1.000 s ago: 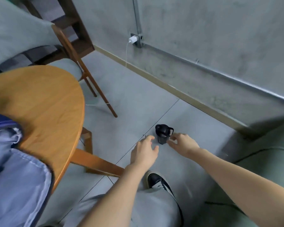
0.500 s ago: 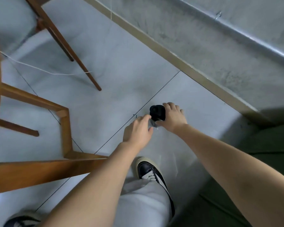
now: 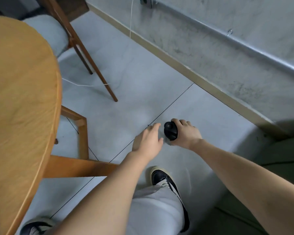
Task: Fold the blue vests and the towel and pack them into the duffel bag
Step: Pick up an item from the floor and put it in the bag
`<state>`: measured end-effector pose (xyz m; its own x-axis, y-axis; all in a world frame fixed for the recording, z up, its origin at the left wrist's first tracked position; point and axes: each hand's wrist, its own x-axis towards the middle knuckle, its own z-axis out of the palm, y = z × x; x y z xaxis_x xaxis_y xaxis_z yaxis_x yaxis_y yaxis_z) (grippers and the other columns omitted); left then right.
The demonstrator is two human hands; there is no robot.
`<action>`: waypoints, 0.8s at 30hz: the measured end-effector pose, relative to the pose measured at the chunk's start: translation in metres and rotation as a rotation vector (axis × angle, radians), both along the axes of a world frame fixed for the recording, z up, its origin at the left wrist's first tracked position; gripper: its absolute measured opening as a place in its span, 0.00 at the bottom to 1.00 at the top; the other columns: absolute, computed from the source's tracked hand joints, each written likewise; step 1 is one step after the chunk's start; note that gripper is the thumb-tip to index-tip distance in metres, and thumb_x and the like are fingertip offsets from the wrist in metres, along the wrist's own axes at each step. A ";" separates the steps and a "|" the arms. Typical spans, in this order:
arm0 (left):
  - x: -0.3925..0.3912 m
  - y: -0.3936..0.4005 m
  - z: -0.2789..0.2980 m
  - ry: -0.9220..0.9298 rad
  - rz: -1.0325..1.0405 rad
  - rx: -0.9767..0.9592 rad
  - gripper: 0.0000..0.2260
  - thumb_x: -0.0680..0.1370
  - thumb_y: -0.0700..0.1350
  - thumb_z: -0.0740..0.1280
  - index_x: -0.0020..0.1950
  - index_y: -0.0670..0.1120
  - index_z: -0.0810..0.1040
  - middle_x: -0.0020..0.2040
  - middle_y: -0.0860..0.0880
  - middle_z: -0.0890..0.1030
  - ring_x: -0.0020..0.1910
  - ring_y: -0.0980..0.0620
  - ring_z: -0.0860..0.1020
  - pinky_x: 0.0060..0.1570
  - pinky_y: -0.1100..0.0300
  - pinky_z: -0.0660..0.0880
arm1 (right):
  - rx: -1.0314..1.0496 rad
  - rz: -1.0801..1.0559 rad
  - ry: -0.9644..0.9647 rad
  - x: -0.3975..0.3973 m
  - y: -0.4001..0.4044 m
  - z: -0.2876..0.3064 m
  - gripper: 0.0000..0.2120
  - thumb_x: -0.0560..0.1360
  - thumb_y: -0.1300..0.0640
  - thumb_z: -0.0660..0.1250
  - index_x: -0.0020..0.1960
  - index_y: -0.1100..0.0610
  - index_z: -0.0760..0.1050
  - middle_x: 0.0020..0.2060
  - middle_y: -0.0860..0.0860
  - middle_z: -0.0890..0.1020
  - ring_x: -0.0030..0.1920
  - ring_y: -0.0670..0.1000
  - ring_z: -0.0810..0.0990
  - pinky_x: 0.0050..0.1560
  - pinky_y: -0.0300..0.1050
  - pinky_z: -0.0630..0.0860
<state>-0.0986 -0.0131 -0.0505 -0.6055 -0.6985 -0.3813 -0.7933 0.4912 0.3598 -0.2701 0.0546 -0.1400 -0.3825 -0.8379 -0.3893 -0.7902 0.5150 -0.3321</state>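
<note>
The small bottle (image 3: 171, 133) was black and plain. The round table (image 3: 20, 99) was honey-coloured wood with a fine grain, and the chair legs (image 3: 93, 65) were a darker reddish brown. The floor (image 3: 134, 78) was pale grey, crossed by thin dark lines. The shoe (image 3: 161, 178) was black with a cream sole and white laces; the trousers (image 3: 156, 209) were light grey.

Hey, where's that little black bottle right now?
In the head view, right of centre, the black bottle is low over the floor, gripped by the right hand, the left hand just beside it.
</note>
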 end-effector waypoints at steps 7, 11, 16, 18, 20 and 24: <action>0.022 0.040 0.090 0.116 0.120 -0.082 0.24 0.79 0.53 0.67 0.75 0.56 0.66 0.69 0.53 0.75 0.66 0.48 0.75 0.61 0.52 0.74 | -0.183 0.059 0.010 0.023 0.049 0.132 0.42 0.59 0.30 0.70 0.68 0.42 0.61 0.57 0.44 0.79 0.56 0.52 0.80 0.52 0.46 0.74; 0.041 0.070 0.154 0.294 0.167 -0.185 0.26 0.76 0.53 0.69 0.73 0.59 0.67 0.67 0.57 0.76 0.63 0.51 0.77 0.59 0.50 0.75 | -0.349 0.099 0.073 0.036 0.084 0.209 0.38 0.61 0.32 0.68 0.66 0.43 0.61 0.53 0.43 0.80 0.52 0.52 0.81 0.50 0.45 0.74; 0.103 0.112 0.238 0.476 0.177 -0.393 0.26 0.77 0.53 0.70 0.73 0.61 0.67 0.63 0.61 0.76 0.57 0.58 0.77 0.54 0.55 0.76 | -0.583 0.148 0.154 0.062 0.114 0.303 0.38 0.61 0.31 0.70 0.66 0.43 0.65 0.56 0.40 0.79 0.52 0.52 0.81 0.49 0.42 0.69; 0.136 0.119 0.269 0.523 0.220 -0.484 0.26 0.76 0.54 0.71 0.72 0.62 0.68 0.61 0.63 0.76 0.53 0.61 0.77 0.51 0.57 0.76 | -0.698 0.178 0.166 0.081 0.119 0.340 0.39 0.60 0.31 0.71 0.66 0.45 0.65 0.57 0.42 0.80 0.52 0.53 0.81 0.49 0.44 0.71; 0.172 0.124 0.297 0.550 0.253 -0.555 0.25 0.75 0.53 0.71 0.71 0.62 0.69 0.59 0.63 0.77 0.50 0.62 0.77 0.49 0.56 0.77 | -0.789 0.229 0.157 0.107 0.122 0.374 0.41 0.59 0.30 0.69 0.67 0.45 0.66 0.57 0.43 0.80 0.52 0.54 0.81 0.51 0.46 0.74; 0.245 0.128 0.336 0.580 0.315 -0.622 0.25 0.75 0.52 0.73 0.70 0.61 0.71 0.58 0.62 0.78 0.48 0.62 0.78 0.51 0.55 0.78 | -0.918 0.367 0.124 0.166 0.121 0.423 0.41 0.59 0.31 0.70 0.68 0.43 0.65 0.60 0.41 0.77 0.53 0.54 0.81 0.52 0.48 0.76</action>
